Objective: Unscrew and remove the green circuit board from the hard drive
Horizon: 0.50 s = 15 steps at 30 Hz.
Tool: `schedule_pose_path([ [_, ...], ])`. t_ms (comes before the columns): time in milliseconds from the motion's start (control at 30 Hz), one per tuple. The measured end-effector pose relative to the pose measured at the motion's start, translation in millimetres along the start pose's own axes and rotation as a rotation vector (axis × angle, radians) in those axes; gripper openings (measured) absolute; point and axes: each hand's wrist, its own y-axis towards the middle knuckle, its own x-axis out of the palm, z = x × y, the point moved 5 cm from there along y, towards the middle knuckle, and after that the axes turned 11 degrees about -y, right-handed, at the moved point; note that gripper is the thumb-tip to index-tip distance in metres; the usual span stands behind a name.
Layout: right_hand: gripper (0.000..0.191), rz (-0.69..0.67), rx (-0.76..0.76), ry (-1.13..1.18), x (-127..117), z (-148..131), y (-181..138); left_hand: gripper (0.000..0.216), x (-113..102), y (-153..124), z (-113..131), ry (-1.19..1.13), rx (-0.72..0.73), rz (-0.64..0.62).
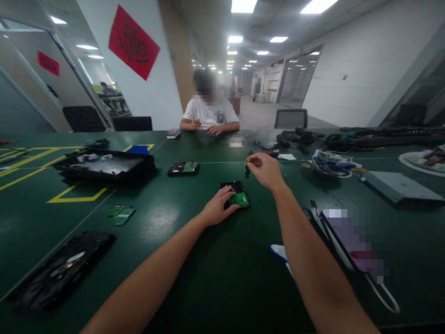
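My left hand [218,207] rests on a small black hard drive [237,194] with a green circuit board, its fingers curled over the drive's near-left edge on the green table [194,260]. Just above and to the right, my right hand [266,170] is raised over the table and pinches a small screwdriver [246,169] with a yellow and black handle, which points down toward the drive.
A second hard drive [183,168] lies further back. A stack of black trays [104,167] sits at left, loose green boards [120,215] nearer, and a black tray [59,271] at the near left. A person in white [210,114] works across the table. Cables [330,163] and a grey box [399,185] lie at right.
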Motion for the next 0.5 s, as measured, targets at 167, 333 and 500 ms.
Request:
schedule_pose_path([
  [167, 0.016, 0.013, 0.056, 0.044, -0.4, 2.2, -0.4, 0.064, -0.9, -0.1, 2.6, 0.014, 0.016, -0.005],
  [333, 0.015, 0.004, 0.026, 0.03, -1.2, -0.9, 0.0, 0.063, -1.0, -0.3, 2.4, 0.007, 0.013, -0.01],
  [500, 0.019, 0.003, 0.034, 0.033, -0.3, 0.2, -0.8, 0.064, -1.1, -0.2, 2.1, 0.007, 0.012, -0.004],
])
